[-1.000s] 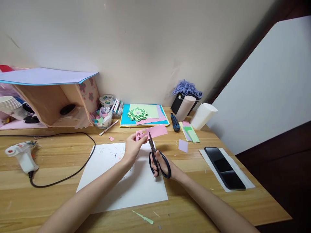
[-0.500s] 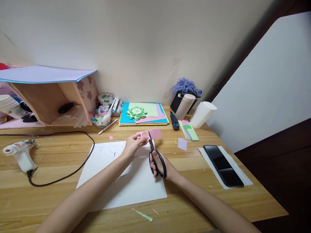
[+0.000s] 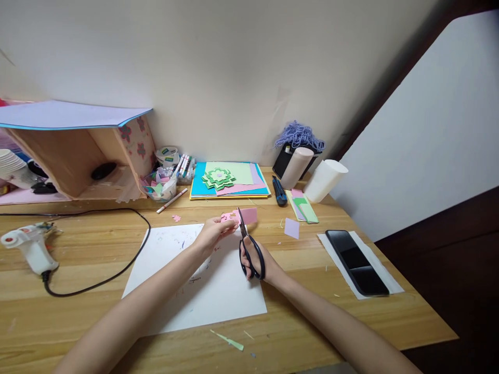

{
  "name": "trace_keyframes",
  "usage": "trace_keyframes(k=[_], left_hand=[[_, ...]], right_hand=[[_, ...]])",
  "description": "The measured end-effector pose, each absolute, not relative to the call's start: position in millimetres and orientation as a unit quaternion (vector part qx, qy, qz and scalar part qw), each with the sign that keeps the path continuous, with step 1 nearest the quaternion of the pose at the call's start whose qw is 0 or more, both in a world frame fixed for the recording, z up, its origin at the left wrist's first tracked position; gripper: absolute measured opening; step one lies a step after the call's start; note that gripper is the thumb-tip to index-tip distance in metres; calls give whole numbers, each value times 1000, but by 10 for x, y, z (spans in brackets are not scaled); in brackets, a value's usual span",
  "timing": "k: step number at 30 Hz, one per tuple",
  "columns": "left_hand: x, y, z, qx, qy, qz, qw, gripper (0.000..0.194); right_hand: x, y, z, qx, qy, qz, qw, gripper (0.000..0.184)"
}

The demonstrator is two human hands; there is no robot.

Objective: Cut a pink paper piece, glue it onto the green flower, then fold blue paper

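Note:
Pinched in my left hand [image 3: 213,232] is a strip of pink paper [image 3: 249,215] with small shapes cut out of its left part. My right hand [image 3: 259,259] grips black-handled scissors [image 3: 242,223], fingers through the loops. The scissor blades point away from me and lie across the pink strip, just right of my left fingertips. Beneath both hands lies a white sheet [image 3: 230,301] with ink marks. A small pink cut-out [image 3: 176,218] rests on the wood beyond the sheet's left corner.
At left lies a white glue gun [image 3: 29,246] with its black cord looping toward the sheet. Behind are coloured papers [image 3: 198,189] under a green paper flower [image 3: 219,177], and a utility knife [image 3: 279,191]. A phone [image 3: 356,262] lies at right. Green scraps [image 3: 230,340] sit in front.
The scissor handles have drawn slightly closer together, with the blades still across the pink strip. The whole view has shifted slightly.

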State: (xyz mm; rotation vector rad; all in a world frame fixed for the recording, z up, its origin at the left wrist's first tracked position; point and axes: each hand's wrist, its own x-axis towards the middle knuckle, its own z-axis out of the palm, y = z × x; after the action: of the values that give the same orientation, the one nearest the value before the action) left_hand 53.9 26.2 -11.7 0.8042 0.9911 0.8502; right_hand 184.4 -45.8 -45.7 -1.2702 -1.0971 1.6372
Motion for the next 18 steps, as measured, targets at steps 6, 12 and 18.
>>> trace_keyframes(k=[6, 12, 18], left_hand=[[476, 216, -164, 416, 453, 385, 688, 24], [279, -12, -333, 444, 473, 415, 637, 32], [195, -82, -324, 467, 445, 415, 642, 27]], right_hand=[[1866, -407, -482, -494, -422, 625, 433, 58], [1848, -378, -561, -384, -390, 722, 423, 67], [1751, -442, -522, -389, -442, 686, 427, 42]])
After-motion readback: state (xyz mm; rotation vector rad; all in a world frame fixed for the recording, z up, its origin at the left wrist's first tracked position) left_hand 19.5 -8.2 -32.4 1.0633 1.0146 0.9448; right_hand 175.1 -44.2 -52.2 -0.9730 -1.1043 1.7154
